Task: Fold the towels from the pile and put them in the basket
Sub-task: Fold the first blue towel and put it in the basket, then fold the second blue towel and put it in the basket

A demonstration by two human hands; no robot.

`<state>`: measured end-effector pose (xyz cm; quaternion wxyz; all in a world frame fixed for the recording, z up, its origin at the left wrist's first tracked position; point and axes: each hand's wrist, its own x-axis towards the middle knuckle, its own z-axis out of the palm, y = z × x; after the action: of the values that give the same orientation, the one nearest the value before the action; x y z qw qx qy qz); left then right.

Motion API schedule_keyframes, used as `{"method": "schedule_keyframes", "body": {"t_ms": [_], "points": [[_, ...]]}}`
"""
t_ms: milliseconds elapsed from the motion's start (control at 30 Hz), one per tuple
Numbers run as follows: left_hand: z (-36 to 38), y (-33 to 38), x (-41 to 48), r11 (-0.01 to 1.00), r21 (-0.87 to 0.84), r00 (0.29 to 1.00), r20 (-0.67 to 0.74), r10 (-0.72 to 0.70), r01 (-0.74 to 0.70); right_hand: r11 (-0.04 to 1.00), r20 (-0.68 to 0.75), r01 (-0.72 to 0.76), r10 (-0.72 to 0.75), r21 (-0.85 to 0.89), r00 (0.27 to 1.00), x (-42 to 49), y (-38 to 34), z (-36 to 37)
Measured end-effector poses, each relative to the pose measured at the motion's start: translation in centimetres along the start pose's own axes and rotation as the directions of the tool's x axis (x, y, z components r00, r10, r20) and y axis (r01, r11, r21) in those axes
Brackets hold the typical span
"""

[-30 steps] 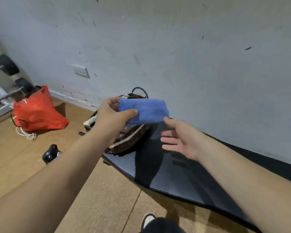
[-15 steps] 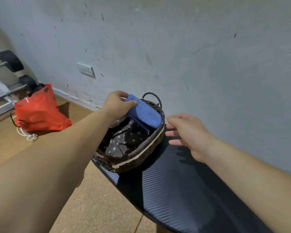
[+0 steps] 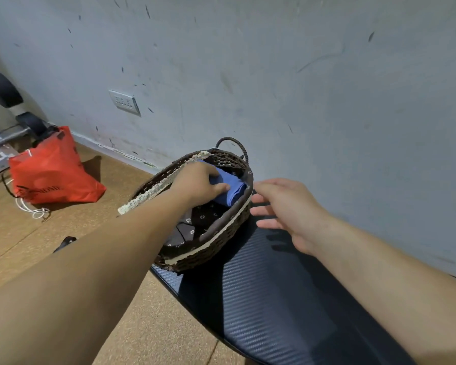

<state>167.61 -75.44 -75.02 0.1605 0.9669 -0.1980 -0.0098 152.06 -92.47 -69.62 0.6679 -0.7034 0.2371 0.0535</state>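
Woven wicker basket, ribbed mat

Left hand lowered folded blue towel from above into basket.

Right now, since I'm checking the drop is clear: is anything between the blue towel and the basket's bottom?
Nothing visible does. The left hand holds the blue towel inside the basket, over its dotted liner near the far wall. The right hand is open outside the rim, not in the way.
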Motion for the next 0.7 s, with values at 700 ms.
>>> {"method": "schedule_keyframes", "body": {"t_ms": [700], "points": [[-4.5,11.8,-8.3,0.73,-0.682,0.99,-0.085,-0.114,0.026,0.998,-0.085,-0.046,0.048,0.031,0.995,-7.1,1.2,-8.7]]}}
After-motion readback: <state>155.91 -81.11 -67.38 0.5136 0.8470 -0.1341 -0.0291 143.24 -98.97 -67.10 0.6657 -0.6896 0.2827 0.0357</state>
